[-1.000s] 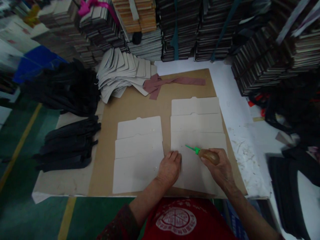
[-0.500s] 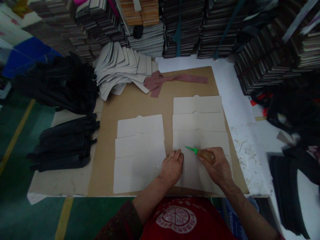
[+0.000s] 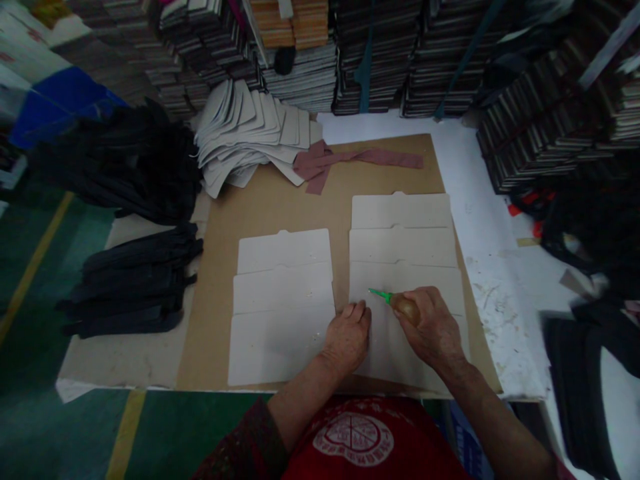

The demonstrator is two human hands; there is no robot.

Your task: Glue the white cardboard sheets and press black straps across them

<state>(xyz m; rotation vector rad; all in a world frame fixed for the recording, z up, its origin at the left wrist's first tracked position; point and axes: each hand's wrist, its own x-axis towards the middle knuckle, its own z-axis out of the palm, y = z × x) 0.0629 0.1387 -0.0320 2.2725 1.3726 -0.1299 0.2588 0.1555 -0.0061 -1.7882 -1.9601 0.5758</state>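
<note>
Glue bottle [image 3: 403, 308], green nozzle down on nearest right-hand card [image 3: 400, 333], gripped in closed right hand [image 3: 433, 330]; left hand [image 3: 347, 337] flat, empty, steadying card's edge; best squeezed gently.

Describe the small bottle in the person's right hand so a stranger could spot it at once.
On the brown cardboard sheet, find the right column of pale cards. Over the nearest card, the right hand grips a small amber squeeze bottle. Its bright green pointed nozzle is the only green thing there.
</note>
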